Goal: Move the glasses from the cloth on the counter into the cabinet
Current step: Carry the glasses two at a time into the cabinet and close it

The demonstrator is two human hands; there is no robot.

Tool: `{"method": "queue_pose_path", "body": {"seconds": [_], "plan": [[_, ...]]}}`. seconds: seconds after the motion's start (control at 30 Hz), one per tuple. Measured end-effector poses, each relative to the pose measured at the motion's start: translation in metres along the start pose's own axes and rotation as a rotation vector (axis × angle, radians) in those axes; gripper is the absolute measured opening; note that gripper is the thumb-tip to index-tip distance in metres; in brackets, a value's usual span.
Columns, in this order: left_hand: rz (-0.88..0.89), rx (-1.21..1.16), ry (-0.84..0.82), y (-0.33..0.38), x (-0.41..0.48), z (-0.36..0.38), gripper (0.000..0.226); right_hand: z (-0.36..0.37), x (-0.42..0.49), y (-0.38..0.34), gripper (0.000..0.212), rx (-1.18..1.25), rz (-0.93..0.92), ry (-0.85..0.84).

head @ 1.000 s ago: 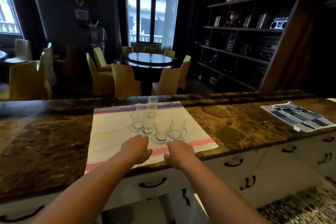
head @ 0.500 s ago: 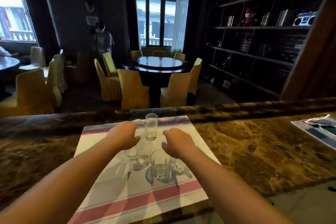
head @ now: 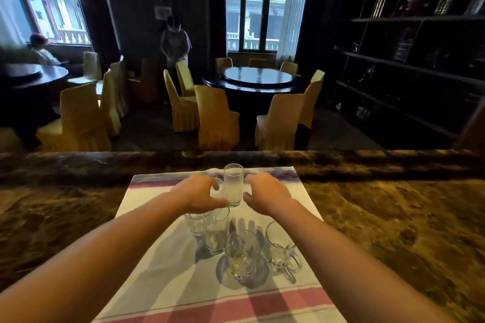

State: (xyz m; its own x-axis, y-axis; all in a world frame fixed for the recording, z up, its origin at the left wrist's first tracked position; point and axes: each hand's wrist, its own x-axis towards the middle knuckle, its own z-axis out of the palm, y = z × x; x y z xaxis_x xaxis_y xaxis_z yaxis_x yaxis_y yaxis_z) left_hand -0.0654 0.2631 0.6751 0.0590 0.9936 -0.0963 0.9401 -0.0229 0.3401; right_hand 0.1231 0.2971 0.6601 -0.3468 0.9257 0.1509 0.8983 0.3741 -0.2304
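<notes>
A white cloth (head: 173,275) with pink and purple stripes lies on the brown marble counter (head: 393,223). Several clear glasses stand on it. A tall narrow glass (head: 233,184) stands at the far end, between my hands. My left hand (head: 199,195) hovers over a glass just left of it, fingers curved and apart. My right hand (head: 267,194) is just right of the tall glass, fingers spread, not touching it. Nearer me stand a tumbler (head: 195,223), a taller glass (head: 216,231), a wide glass (head: 241,253) and a handled mug (head: 280,249).
Beyond the counter's raised back edge (head: 105,162) lies a dining room with a round table (head: 256,78) and yellow-covered chairs (head: 216,118). Dark bookshelves (head: 409,42) line the right wall. A person (head: 175,39) stands far back.
Both hands have reached further over the cloth to either side of the tall far glass. The view has come closer and tilted up.
</notes>
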Motion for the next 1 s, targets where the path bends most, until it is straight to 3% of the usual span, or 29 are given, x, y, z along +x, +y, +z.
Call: {"method": "queue_pose_path", "body": {"seconds": [0.17, 0.3, 0.53, 0.7, 1.0], "plan": [[0.092, 0.065, -0.184, 0.007, 0.003, 0.007, 0.063, 0.004, 0.031, 0.0, 0.04, 0.011, -0.019, 0.029], [0.135, 0.103, -0.242, 0.012, 0.007, 0.01, 0.055, 0.002, 0.058, -0.003, 0.059, 0.018, -0.033, -0.01], [0.151, 0.119, -0.294, 0.014, 0.002, 0.009, 0.062, 0.014, 0.083, -0.015, 0.084, 0.04, -0.068, -0.282], [0.156, 0.123, -0.278, 0.014, 0.001, 0.01, 0.064, 0.025, 0.089, -0.015, 0.068, -0.001, -0.079, -0.259], [0.159, 0.197, -0.329, 0.031, 0.013, -0.004, 0.062, 0.009, 0.087, -0.002, 0.06, 0.064, -0.105, -0.329]]}}
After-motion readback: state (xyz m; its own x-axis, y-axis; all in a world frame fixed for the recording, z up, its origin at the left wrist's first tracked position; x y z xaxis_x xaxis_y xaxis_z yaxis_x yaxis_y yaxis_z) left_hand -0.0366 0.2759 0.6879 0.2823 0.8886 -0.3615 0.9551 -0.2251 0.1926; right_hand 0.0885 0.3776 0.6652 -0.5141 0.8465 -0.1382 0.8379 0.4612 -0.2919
